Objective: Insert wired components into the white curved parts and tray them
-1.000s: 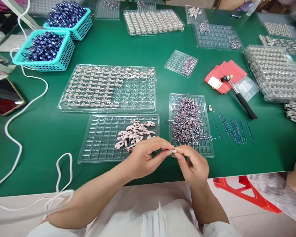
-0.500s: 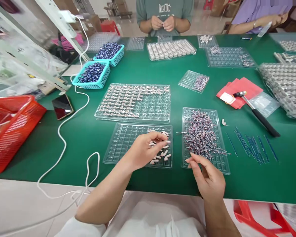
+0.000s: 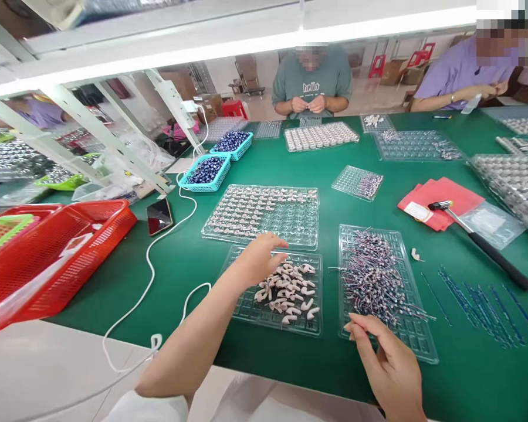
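My left hand [image 3: 261,259] is above a clear plastic tray [image 3: 242,312], its thumb and fingers apart and nothing visible between them. Small white curved pieces [image 3: 290,287] lie heaped in that tray, just below the fingertips. My right hand [image 3: 387,357] is at the near edge of a second clear tray [image 3: 405,246]. Thumb and forefinger are pinched there; whatever they hold is too small to make out. A pile of thin wired parts [image 3: 374,275] with pinkish and dark leads covers much of this second tray.
Beyond sits a partly filled tray [image 3: 264,214]. Blue baskets [image 3: 211,183], a phone [image 3: 159,217] and a red basket [image 3: 92,258] stand left. A hammer [image 3: 488,249], red packets [image 3: 449,199] and blue twisted strips [image 3: 488,316] lie right. Two people sit opposite; a white cable [image 3: 147,258] crosses the table.
The view has tilted up and shifted left. My left hand has opened from its pinch on a white piece and moved toward the tray's far side. The right hand keeps its pinch.
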The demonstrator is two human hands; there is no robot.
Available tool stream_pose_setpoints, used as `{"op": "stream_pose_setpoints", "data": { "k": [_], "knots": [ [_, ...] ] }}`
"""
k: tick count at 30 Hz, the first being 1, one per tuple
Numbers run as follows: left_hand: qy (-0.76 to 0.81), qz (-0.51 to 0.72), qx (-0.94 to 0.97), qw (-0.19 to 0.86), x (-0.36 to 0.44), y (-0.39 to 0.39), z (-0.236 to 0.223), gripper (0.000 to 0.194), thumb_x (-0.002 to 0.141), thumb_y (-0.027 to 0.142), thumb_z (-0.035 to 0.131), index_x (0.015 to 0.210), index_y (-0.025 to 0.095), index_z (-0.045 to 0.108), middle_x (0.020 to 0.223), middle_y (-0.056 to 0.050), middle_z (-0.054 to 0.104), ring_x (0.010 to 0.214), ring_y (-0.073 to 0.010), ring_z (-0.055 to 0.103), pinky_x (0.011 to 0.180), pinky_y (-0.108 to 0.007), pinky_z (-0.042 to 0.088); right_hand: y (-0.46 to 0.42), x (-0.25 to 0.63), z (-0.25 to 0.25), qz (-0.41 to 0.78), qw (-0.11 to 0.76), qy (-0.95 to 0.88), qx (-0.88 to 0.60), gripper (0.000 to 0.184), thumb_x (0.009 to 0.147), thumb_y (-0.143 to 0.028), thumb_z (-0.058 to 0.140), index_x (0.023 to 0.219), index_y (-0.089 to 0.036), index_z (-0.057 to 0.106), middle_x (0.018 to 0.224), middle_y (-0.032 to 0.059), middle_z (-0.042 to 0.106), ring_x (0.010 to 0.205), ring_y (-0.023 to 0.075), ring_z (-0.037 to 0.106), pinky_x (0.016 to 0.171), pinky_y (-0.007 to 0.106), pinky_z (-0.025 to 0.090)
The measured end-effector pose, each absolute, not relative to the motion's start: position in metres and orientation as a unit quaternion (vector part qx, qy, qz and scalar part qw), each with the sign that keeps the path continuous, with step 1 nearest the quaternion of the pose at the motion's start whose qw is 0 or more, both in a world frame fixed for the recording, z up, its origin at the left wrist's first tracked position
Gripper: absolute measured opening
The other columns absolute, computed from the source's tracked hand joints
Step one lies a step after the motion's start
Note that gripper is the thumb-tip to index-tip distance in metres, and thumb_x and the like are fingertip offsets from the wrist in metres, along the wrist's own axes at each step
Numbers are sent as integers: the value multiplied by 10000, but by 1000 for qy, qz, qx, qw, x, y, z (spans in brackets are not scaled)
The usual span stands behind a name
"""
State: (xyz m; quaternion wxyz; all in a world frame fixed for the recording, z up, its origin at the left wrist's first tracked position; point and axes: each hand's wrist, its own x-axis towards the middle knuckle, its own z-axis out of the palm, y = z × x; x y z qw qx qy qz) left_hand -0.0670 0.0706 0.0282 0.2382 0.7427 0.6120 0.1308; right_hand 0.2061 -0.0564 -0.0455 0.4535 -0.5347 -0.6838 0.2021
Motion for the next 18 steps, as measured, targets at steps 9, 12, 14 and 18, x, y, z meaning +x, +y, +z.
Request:
{"op": "stream_pose_setpoints", "data": {
  "k": [9, 12, 14, 18],
  "knots": [
    [690, 159, 693, 135, -60, 225, 0, 296, 972, 320, 598, 1217, 155, 612, 1259, -111, 620, 1093, -248, 629, 936, -465, 536, -51, 198, -43, 182, 469, -702, -504, 150, 948, -268, 553, 1022, -256, 682, 799, -3, 761, 651, 151, 741, 579, 210, 606],
    [695, 129, 694, 137, -54, 250, -13, 296, 970, 321, 604, 1216, 157, 613, 1253, -109, 621, 1082, -246, 634, 922, -460, 548, -51, 199, -44, 178, 474, -696, -508, 149, 947, -251, 551, 1019, -247, 682, 798, 10, 755, 652, 159, 734, 575, 226, 605],
    [699, 106, 692, 144, -53, 260, -21, 301, 967, 317, 608, 1221, 156, 610, 1249, -109, 621, 1075, -246, 637, 913, -457, 553, -51, 198, -45, 182, 479, -694, -506, 151, 948, -231, 546, 1019, -238, 680, 785, 15, 745, 645, 157, 722, 580, 236, 598],
    [706, 76, 686, 159, -54, 272, -30, 306, 965, 312, 612, 1228, 156, 605, 1251, -109, 619, 1064, -244, 640, 898, -449, 561, -53, 198, -45, 193, 474, -691, -510, 161, 944, -206, 548, 1032, -230, 682, 801, 20, 738, 673, 153, 715, 612, 245, 590]
  ]
}}
